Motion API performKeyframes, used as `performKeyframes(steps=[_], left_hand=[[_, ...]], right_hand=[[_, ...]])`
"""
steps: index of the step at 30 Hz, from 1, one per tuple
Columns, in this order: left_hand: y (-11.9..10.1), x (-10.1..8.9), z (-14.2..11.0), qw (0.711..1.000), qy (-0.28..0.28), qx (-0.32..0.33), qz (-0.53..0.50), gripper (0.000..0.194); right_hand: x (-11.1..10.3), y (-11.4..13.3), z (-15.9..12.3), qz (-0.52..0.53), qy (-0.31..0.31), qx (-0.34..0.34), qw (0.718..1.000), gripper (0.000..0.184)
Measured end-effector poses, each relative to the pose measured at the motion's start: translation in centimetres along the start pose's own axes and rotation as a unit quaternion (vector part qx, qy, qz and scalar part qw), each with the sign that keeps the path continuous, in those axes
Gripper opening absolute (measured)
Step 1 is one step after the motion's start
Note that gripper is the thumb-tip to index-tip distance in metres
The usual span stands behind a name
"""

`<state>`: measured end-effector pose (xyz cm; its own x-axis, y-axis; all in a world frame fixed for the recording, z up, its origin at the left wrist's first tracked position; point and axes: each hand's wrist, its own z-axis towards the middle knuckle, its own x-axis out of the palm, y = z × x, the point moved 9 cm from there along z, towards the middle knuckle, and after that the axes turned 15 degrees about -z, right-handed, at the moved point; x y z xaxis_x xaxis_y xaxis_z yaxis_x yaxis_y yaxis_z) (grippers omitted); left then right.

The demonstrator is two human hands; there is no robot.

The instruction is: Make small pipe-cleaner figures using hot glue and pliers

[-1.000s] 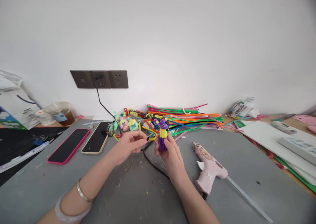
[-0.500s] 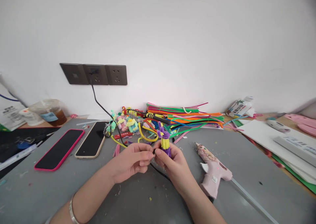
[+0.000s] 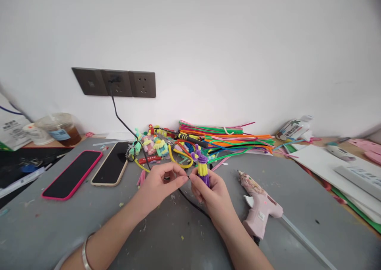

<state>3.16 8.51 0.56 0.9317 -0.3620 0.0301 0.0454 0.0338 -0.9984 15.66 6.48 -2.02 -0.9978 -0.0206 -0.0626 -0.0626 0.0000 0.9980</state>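
My right hand (image 3: 211, 186) is closed around a purple and yellow pipe cleaner figure (image 3: 203, 169), which stands upright above the fingers, its lower end partly hidden by them. The thumb and fingertips of my left hand (image 3: 166, 179) are pinched against those of my right. A small black piece (image 3: 188, 177) shows between the fingertips, mostly covered; its kind cannot be made out. Both hands are held over the grey table mat (image 3: 166, 238), with the black power cord (image 3: 193, 204) running behind and below them.
A pink glue gun (image 3: 258, 210) with a glue stick lies at right. Behind the hands are bundled pipe cleaners (image 3: 238, 141), pliers (image 3: 193, 140) and small fuzzy pieces (image 3: 154, 146). Two phones (image 3: 73, 175) lie left, near a drink cup (image 3: 61, 131). White sheets (image 3: 321, 163) lie far right.
The fingertips have shifted slightly up and right, and less of the black piece shows between them. The figure has moved a little right with my right hand. The view has shifted slightly.
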Motion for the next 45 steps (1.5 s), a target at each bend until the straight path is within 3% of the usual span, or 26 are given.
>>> performKeyframes(steps=[7,15,25,33,45], left_hand=[[-0.4,0.2,-0.3,0.998,-0.009,0.039,0.053,0.012],[-2.8,0.3,-1.0,0.973,-0.031,0.178,0.146,0.011],[-3.4,0.4,-2.0,0.95,-0.07,0.237,0.192,0.015],[-3.5,0.6,-1.8,0.951,-0.056,0.226,0.203,0.016],[-4.7,1.2,-2.8,0.925,-0.058,0.305,0.22,0.011]], right_hand=[[-0.5,0.0,-0.1,-0.031,-0.022,-0.003,0.999,0.033],[-0.6,0.2,-0.1,-0.039,-0.024,0.002,0.999,0.035],[-0.3,-0.2,-0.2,-0.02,-0.024,-0.011,0.999,0.034],[-0.6,0.1,-0.2,-0.04,-0.033,-0.01,0.999,0.033],[-0.6,0.3,-0.1,-0.048,-0.038,-0.019,0.998,0.033]])
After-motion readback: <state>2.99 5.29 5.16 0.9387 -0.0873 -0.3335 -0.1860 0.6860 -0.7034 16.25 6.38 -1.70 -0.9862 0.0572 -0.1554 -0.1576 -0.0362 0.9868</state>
